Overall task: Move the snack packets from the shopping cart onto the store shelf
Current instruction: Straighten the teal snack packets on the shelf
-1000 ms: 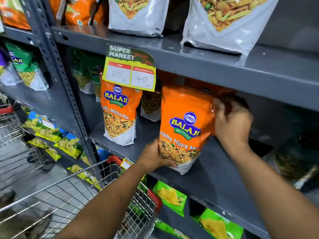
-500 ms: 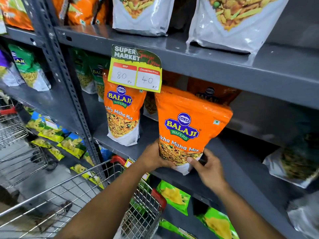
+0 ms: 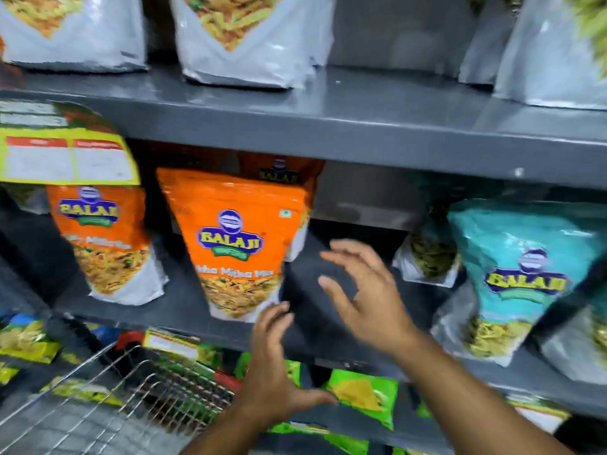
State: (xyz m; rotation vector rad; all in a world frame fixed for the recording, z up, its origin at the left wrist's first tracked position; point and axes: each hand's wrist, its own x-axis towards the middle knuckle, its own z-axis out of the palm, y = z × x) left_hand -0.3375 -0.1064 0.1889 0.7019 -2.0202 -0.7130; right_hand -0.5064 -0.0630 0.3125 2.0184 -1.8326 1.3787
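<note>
An orange Balaji snack packet (image 3: 236, 244) stands upright on the grey middle shelf (image 3: 184, 310), free of both hands. My left hand (image 3: 272, 366) hovers just below and in front of its lower right corner, fingers straight, holding nothing. My right hand (image 3: 364, 293) is to the right of the packet, fingers spread and relaxed, empty. A second orange packet (image 3: 105, 244) stands to the left, another (image 3: 279, 172) behind. The wire shopping cart (image 3: 131, 399) is at the lower left; its contents are blurred.
A yellow price tag (image 3: 65, 152) hangs from the upper shelf edge (image 3: 328, 133). White packets (image 3: 249, 37) stand on the upper shelf. A teal packet (image 3: 519, 277) stands at the right of the middle shelf. Green packets (image 3: 361, 399) lie on the lower shelf.
Both hands have let go of the orange packet and pulled back from it. The packet now stands on its own on the shelf. The view has swung to the right.
</note>
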